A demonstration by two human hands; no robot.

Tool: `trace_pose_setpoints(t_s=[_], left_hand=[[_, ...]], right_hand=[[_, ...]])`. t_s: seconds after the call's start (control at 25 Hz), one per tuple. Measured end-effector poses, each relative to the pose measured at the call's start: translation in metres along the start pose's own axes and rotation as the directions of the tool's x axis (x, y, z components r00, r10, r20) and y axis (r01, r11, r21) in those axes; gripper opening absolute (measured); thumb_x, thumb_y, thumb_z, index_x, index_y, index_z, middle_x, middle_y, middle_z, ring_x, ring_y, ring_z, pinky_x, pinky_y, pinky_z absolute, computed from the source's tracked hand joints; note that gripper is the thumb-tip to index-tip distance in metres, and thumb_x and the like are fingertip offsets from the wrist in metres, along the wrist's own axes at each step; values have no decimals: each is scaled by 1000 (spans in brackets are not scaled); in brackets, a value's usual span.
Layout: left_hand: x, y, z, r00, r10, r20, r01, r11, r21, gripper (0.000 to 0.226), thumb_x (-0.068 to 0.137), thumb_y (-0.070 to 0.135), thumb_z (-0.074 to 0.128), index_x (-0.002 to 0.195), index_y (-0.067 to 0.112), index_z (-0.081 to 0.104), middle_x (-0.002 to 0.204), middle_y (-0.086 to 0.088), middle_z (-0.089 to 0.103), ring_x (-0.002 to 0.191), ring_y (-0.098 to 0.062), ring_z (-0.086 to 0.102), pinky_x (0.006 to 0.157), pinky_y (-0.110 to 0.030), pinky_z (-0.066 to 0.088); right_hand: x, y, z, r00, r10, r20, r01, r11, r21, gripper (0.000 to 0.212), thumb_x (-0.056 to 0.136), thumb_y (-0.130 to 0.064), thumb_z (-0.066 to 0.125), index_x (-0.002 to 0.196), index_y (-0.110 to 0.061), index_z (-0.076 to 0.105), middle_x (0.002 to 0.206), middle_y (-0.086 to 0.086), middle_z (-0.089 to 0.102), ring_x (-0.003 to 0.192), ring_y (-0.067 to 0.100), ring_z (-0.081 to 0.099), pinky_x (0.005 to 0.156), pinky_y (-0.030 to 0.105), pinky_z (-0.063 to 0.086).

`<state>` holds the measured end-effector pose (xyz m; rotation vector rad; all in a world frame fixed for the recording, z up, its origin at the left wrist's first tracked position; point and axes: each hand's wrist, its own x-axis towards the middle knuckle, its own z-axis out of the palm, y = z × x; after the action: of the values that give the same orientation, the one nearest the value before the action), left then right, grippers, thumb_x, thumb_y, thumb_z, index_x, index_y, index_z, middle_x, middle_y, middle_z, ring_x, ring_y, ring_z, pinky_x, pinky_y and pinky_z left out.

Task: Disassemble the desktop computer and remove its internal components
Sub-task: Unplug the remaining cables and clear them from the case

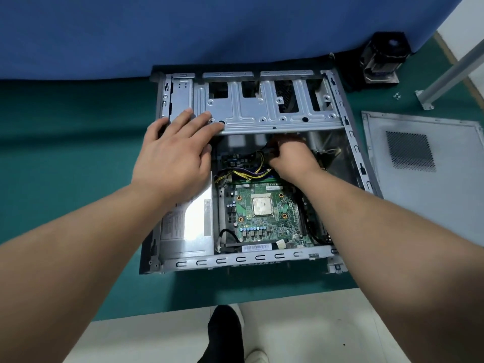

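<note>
Green work surface [65,153]: covers the bench; blue partition [183,30] behind it.

Desktop computer case [243,259]: lies on its side at centre of the green surface, open face up, long axis running away from the person toward the partition.

Side panel [424,205]: detached, flat on the surface just right of the case, vent grille up.

Drive cage [262,111]: grey metal, spans the far end of the case.

Power supply [188,226]: silver box, near-left corner inside the case.

Motherboard [269,213]: green, flat on the case floor, bare processor [262,204] at centre.

Cooler [385,58]: black, stands beyond the far-right corner, apart from the case.

Left hand [172,155]: flat, fingers spread, pressing on the drive cage's left end.

Right hand [293,158]: inside the case under the cage edge, fingers curled around black cable connectors [272,150]; yellow and purple wires [251,174] run left from there.
</note>
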<state>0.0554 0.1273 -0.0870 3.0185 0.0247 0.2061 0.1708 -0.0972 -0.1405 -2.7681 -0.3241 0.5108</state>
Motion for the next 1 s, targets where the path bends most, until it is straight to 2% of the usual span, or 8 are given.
trace_pose_setpoints(t_s=[0.08, 0.16, 0.4, 0.52, 0.64, 0.84, 1.0], left_hand=[[0, 1, -1, 1000, 1, 2, -1, 1000, 7, 55, 98, 37, 30, 151, 42, 41, 161, 16, 39, 154, -12, 25, 124, -44, 15], [0, 2, -2, 1000, 0, 11, 0, 1000, 14, 55, 98, 37, 30, 152, 43, 40, 162, 17, 38, 154, -11, 24, 124, -43, 14], [-1, 2, -1, 1000, -3, 5, 3, 1000, 23, 51, 102, 31, 39, 151, 43, 40, 161, 19, 38, 154, -9, 23, 124, -42, 14], [0, 1, -1, 1000, 5, 6, -5, 1000, 16, 52, 101, 32, 36, 151, 44, 40, 161, 19, 38, 154, -9, 24, 124, -42, 15], [1, 1, -2, 1000, 4, 15, -4, 1000, 13, 56, 97, 35, 30, 151, 43, 40, 162, 19, 37, 154, -9, 23, 124, -43, 14], [1, 0, -1, 1000, 3, 20, -4, 1000, 22, 54, 99, 34, 33, 152, 44, 39, 162, 19, 36, 154, -9, 23, 125, -44, 15], [2, 1, -2, 1000, -4, 19, 4, 1000, 8, 57, 96, 37, 27, 152, 45, 38, 163, 20, 35, 154, -8, 22, 125, -43, 14]], right_hand=[[9, 2, 4, 999, -38, -8, 39, 999, 34, 29, 92, -14, 65, 119, -22, 71, 120, 15, 66, 101, 33, 61, 90, 35, 53], [12, 6, 11, 997, -71, -40, 74, 992, 99, 37, 92, -16, 66, 125, -32, 71, 133, 14, 59, 115, 35, 58, 101, 33, 50], [18, 17, 22, 997, -51, -62, 66, 960, 273, 26, 91, -32, 75, 116, -40, 75, 131, 8, 62, 108, 28, 64, 95, 23, 49], [18, 16, 23, 992, -67, -106, 91, 969, 232, 21, 92, -35, 73, 112, -41, 76, 128, 6, 59, 107, 29, 62, 98, 27, 50], [17, 14, 25, 987, -59, -152, 91, 973, 214, 19, 93, -30, 73, 107, -40, 77, 127, 6, 49, 105, 32, 59, 103, 29, 48], [17, 13, 27, 986, -57, -154, 96, 961, 260, 27, 93, -19, 69, 110, -38, 77, 131, 8, 58, 102, 32, 63, 94, 26, 51], [16, 12, 26, 989, -54, -139, 90, 959, 270, 28, 94, -19, 65, 112, -38, 75, 115, 6, 71, 89, 26, 62, 79, 23, 47]])
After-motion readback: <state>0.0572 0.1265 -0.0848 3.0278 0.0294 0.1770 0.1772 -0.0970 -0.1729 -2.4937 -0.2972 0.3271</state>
